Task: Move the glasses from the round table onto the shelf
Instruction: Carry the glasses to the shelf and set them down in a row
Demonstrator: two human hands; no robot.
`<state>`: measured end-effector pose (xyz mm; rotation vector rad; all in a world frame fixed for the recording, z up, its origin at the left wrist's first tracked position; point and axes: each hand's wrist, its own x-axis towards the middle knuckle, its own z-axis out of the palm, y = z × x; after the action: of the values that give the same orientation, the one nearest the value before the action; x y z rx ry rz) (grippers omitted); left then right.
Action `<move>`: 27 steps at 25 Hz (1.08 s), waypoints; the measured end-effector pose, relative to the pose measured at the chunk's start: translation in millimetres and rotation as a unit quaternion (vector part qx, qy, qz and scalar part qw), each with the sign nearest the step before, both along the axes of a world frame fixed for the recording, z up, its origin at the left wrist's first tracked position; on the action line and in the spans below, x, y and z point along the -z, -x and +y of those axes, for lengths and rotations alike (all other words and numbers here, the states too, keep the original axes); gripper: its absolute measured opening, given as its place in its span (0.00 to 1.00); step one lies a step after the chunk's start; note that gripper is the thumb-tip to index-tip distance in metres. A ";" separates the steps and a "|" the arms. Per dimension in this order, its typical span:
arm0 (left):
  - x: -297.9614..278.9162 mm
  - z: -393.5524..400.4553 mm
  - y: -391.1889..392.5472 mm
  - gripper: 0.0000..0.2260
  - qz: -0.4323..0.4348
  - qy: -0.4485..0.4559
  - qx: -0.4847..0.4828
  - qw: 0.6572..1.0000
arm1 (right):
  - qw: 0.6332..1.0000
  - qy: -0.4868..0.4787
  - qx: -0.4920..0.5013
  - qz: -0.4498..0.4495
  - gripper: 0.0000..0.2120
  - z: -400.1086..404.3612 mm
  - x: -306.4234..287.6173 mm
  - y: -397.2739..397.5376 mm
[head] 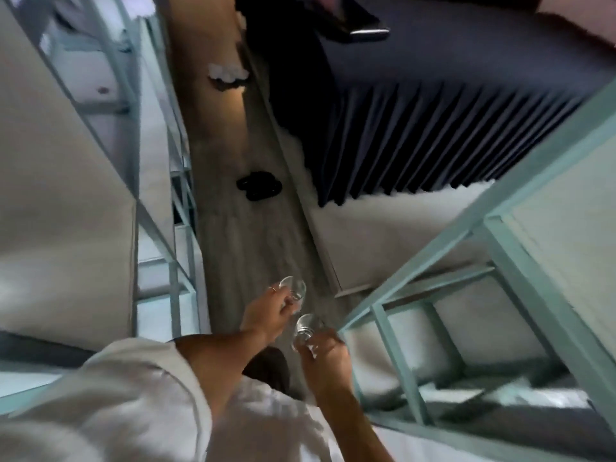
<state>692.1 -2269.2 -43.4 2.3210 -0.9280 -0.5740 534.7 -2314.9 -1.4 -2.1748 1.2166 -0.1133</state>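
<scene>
Mid-carry, I judge: left grip [266, 311] grasps one glass [295, 288], right grip [325, 353] grasps another glass [306, 326], both lower centre over the floor; next I'd set them on the teal shelf [416, 248] at right.

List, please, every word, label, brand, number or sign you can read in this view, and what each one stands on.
None: no readable text shows anywhere in this blurred view.
The glass in the left hand and the glass in the right hand show no print.
The green metal frame, the dark curtain and the white sleeve look plain.
</scene>
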 end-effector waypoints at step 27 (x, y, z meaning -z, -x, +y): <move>-74.8 -506.9 -260.4 0.24 -0.067 0.111 0.462 0.877 | 0.878 0.082 0.465 -0.077 0.13 -372.1 -84.1 -237.1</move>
<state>952.5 -2776.2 31.3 1.6106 -2.0657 -0.6157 771.8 -2686.9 82.7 -1.4710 2.1001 -0.7917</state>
